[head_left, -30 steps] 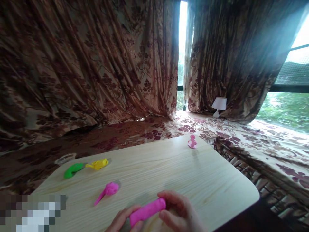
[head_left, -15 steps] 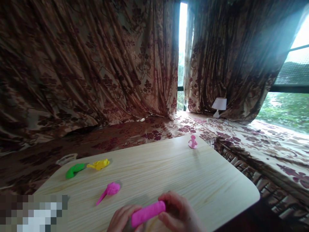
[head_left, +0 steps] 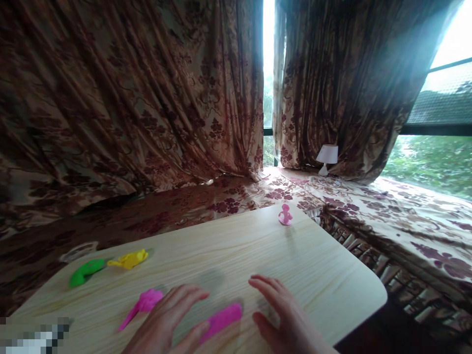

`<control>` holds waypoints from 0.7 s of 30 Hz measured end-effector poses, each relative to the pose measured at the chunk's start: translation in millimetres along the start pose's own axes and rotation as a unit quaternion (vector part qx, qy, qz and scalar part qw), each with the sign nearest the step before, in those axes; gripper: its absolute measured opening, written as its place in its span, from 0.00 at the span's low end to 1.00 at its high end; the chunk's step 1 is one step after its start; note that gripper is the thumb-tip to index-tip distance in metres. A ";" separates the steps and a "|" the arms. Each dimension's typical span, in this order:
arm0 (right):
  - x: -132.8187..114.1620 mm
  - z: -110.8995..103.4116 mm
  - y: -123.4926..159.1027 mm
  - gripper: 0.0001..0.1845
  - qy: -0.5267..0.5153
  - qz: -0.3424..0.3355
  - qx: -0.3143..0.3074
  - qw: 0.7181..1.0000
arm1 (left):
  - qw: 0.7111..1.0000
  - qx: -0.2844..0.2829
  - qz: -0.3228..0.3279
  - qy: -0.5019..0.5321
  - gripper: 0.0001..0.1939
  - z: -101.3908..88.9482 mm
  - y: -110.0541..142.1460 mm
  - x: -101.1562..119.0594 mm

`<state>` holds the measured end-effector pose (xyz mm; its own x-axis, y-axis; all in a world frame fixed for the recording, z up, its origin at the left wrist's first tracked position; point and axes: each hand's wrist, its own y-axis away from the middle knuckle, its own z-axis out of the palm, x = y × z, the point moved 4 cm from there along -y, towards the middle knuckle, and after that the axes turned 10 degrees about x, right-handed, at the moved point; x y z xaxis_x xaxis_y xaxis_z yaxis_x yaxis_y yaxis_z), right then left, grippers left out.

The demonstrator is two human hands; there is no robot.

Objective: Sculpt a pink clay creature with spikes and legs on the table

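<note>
A thick magenta roll of what looks like modelling clay [head_left: 224,320] lies on the pale wooden table [head_left: 236,255], between my hands. To its left, my left hand [head_left: 171,314] is open with fingers apart, and its thumb overlaps the roll's near end; whether they touch I cannot tell. On the other side my right hand [head_left: 275,312] hovers open, apart from the roll and holding nothing. Just beyond my left hand sits a magenta clay piece with a lumpy head and thin tail [head_left: 147,301], partly covered by the fingers.
A green curved clay piece [head_left: 87,272] and a yellow clay piece [head_left: 129,259] lie at the table's left. A pink figurine [head_left: 285,215] stands near the far corner. A white lamp [head_left: 327,156] is on the cloth-covered ledge behind. A pixelated patch covers the lower left.
Both hands have let go of the magenta roll, which now rests on the table. My hands have opened and moved apart. The view has shifted, so the scene sits further left.
</note>
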<state>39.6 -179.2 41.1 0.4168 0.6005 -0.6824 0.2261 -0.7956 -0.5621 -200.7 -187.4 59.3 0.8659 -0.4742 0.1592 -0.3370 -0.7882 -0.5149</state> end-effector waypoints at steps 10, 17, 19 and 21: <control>162.5 -119.5 -119.5 0.13 0.061 0.108 0.194 0.973 | 0.989 -0.093 0.105 0.046 0.15 104.9 -180.3 62.1; 217.1 -94.1 -145.8 0.15 -0.018 0.123 0.132 0.983 | 0.992 -0.097 0.083 0.014 0.24 178.6 -214.5 61.4; 217.6 -88.9 -143.8 0.15 -0.038 0.115 0.123 0.985 | 0.992 -0.097 0.081 0.010 0.24 188.9 -217.7 62.5; 216.0 -85.8 -142.9 0.15 -0.052 0.106 0.117 0.986 | 0.992 -0.093 0.083 0.009 0.25 196.0 -220.2 64.8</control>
<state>172.8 57.3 14.1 0.3377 0.4371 -0.8336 -0.0705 -0.8714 -0.4855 2.1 32.3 17.9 0.7865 -0.6092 0.1015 -0.5383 -0.7568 -0.3709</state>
